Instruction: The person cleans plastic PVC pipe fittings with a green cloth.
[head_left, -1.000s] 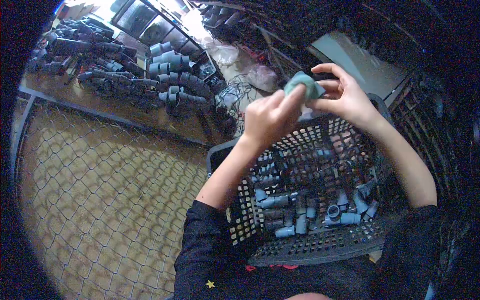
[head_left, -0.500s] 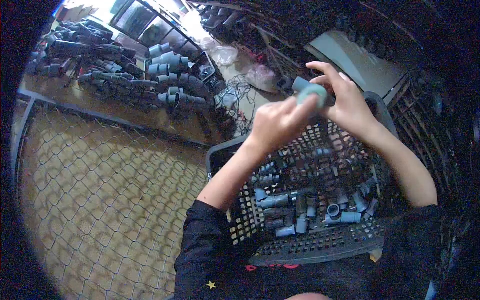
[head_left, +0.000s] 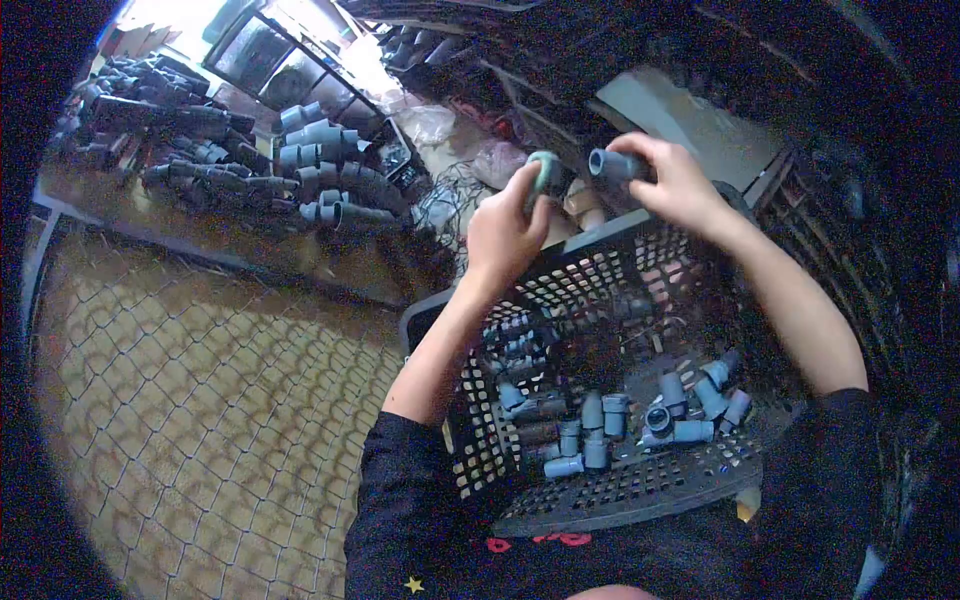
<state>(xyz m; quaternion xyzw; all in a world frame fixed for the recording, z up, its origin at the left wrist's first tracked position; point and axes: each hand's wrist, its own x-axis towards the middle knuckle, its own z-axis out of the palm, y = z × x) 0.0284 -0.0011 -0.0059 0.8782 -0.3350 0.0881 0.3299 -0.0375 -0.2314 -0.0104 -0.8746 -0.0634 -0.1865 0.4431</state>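
My left hand (head_left: 508, 225) is closed on a pale green ring-shaped piece (head_left: 543, 172), held above the far side of a black basket. To its right, my right hand (head_left: 675, 185) grips a grey pipe fitting (head_left: 612, 165) whose open end faces left. A gap separates the two held pieces. Below both hands, the black perforated basket (head_left: 590, 240) contains several loose grey fittings (head_left: 693, 431), some lying on their sides and some upright.
Stacks of grey pipe fittings (head_left: 320, 140) stand on a table (head_left: 200, 240) at the upper left. Wire mesh (head_left: 210, 400) spans the lower left. Plastic bags (head_left: 425, 125) and tangled cords lie beyond the basket. Dark racks are at the right.
My hands were together on the green piece and the grey fitting; now they are apart, the left with the green piece, the right with the fitting. The view has shifted slightly.
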